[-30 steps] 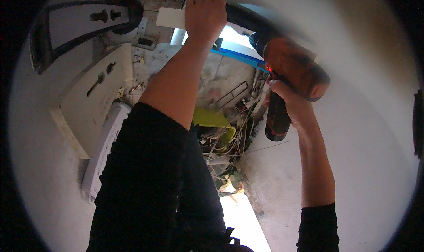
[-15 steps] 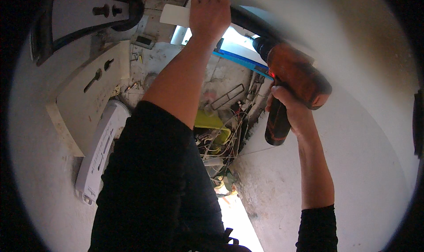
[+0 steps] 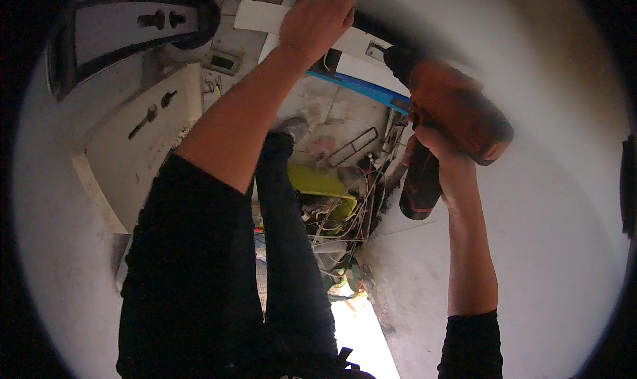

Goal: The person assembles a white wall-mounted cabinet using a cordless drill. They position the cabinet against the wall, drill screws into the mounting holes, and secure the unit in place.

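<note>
My left hand (image 3: pixel 317 19) is raised to the top of the view and grips a flat white strip (image 3: pixel 260 18) that runs across the wall there. My right hand (image 3: pixel 439 158) is wrapped round the handle of an orange and black cordless drill (image 3: pixel 458 112). The drill's black nose points up and left toward the strip, close to my left hand. Its tip is hidden behind that hand. A blue strip (image 3: pixel 361 87) runs just below the white one.
A white plastered wall (image 3: pixel 531 259) fills the right side. Below lie a yellow box (image 3: pixel 317 181), a tangle of wires (image 3: pixel 345 216) and a metal handle (image 3: pixel 355 145). White panels with slots (image 3: pixel 133 147) and a dark-framed panel (image 3: pixel 126 27) stand at the left.
The view has shifted a little; my left hand and the white strip sit lower and further right. The drill stays in my right hand, its nose still at the strip.
</note>
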Available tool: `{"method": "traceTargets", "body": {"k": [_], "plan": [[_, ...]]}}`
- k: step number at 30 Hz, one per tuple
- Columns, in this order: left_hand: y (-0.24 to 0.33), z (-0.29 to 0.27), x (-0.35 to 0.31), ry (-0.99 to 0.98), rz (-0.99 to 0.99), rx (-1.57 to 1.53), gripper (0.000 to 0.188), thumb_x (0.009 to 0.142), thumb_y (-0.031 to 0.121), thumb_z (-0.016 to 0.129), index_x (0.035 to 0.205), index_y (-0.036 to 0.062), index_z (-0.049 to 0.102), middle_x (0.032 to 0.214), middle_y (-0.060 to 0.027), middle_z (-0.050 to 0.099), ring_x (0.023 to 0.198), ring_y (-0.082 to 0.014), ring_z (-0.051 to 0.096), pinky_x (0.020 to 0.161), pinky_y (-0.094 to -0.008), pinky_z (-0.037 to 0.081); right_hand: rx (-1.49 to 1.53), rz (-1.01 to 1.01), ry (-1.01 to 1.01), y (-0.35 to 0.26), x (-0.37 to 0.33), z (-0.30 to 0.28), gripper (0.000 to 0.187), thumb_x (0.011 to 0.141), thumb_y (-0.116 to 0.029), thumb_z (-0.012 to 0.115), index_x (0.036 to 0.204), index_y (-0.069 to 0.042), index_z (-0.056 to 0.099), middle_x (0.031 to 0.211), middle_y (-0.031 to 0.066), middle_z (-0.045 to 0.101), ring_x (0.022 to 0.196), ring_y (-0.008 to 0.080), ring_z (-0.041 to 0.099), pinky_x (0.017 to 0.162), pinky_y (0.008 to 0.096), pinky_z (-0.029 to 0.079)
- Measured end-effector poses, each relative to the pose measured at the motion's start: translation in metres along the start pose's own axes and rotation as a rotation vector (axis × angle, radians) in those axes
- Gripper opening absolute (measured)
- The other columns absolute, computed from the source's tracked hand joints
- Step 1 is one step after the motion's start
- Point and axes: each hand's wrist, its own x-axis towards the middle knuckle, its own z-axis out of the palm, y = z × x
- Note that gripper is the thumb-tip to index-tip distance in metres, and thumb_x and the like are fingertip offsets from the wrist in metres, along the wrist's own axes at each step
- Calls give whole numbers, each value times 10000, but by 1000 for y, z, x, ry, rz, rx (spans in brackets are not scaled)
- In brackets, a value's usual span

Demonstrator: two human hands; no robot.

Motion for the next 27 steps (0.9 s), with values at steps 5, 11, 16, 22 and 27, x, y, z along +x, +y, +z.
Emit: {"method": "traceTargets", "body": {"k": [5, 11, 16, 22, 27], "plan": [[-1, -8, 4, -218, 543, 421, 108, 838, 136, 520, 750, 73, 517, 720, -85, 496, 710, -243, 514, 640, -389, 457, 82, -32, 39, 6, -4, -4, 151, 768, -75, 560, 900, -4, 539, 647, 59, 560, 535, 144, 548, 514, 269, 450], [-1, -10, 0, -70, 611, -168, 195, 761, 129, 551, 950, 102, 510, 1033, -39, 502, 1034, -216, 468, 900, -363, 374, 145, -18, 49, 16, -21, -13, 152, 771, -71, 568, 909, -12, 544, 689, 52, 565, 578, 135, 546, 535, 263, 450], [11, -11, 0, -117, 591, -226, 232, 736, 129, 587, 954, 93, 514, 990, -59, 520, 964, -242, 495, 855, -358, 403, 282, 25, 137, 53, -50, -13, 143, 787, -97, 590, 898, -21, 540, 704, 52, 568, 610, 142, 552, 555, 272, 461], [15, -5, 2, -205, 606, -174, 276, 746, 160, 591, 1001, 98, 507, 953, -63, 515, 905, -253, 506, 796, -361, 425, 474, 166, 224, 99, -84, -10, 341, 730, -139, 568, 1033, 1, 498, 794, 80, 564, 569, 155, 557, 517, 264, 466], [23, -5, 3, -194, 533, -199, 259, 747, 165, 608, 981, 84, 533, 896, -80, 518, 860, -267, 515, 750, -367, 440, 625, 259, 270, 130, -112, -6, 269, 746, -135, 568, 975, -7, 510, 731, 83, 568, 564, 166, 557, 538, 276, 467]]}}
